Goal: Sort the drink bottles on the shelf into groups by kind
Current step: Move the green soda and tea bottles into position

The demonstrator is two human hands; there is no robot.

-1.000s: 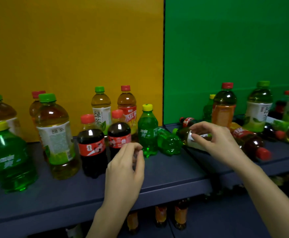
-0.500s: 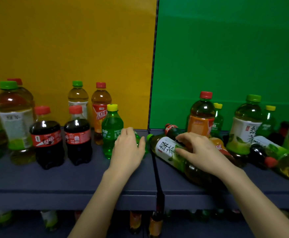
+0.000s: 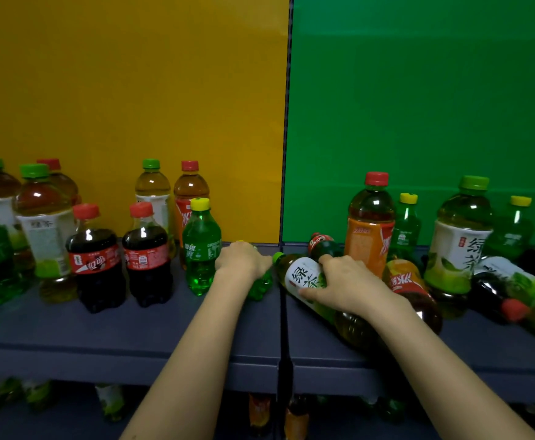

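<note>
The green tea bottle point(image 3: 304, 277) lies on its side on the shelf point(image 3: 132, 328), its long axis running from the cap at upper left to the base at lower right. The right hand point(image 3: 348, 287) grips it across the label, fingers over the top and thumb underneath. The left hand point(image 3: 240, 260), just beside that cap, curls its fingers over a fallen green soda bottle point(image 3: 261, 285).
</note>
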